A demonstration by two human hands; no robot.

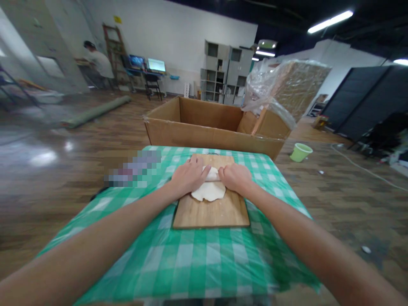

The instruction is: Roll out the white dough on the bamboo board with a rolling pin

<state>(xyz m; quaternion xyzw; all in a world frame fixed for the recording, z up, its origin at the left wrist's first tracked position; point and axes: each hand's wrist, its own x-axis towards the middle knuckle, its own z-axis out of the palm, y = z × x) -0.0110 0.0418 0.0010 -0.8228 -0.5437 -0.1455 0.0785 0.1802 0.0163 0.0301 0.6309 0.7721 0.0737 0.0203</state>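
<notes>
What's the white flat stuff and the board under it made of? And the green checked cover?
White stuff: probably soft dough, pale and matte, pressed thin with uneven edges. Board: wood, brown with grain lines. Cover: maybe thin plastic, since it looks slightly shiny and wrinkled.

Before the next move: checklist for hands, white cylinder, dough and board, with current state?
1. Left hand on the white cylinder: ok, it covers the left end.
2. Right hand on the cylinder: ok, on the right end.
3. Grip fully wrapped round it: cannot tell, the undersides of the fingers are hidden.
4. Dough on the wooden board: ok, flat and inside the board's edges.
5. Board flat on the checked cloth: ok, back from the near table edge.
6. Cardboard box apart from the hands: ok, it stands behind the table.
</notes>
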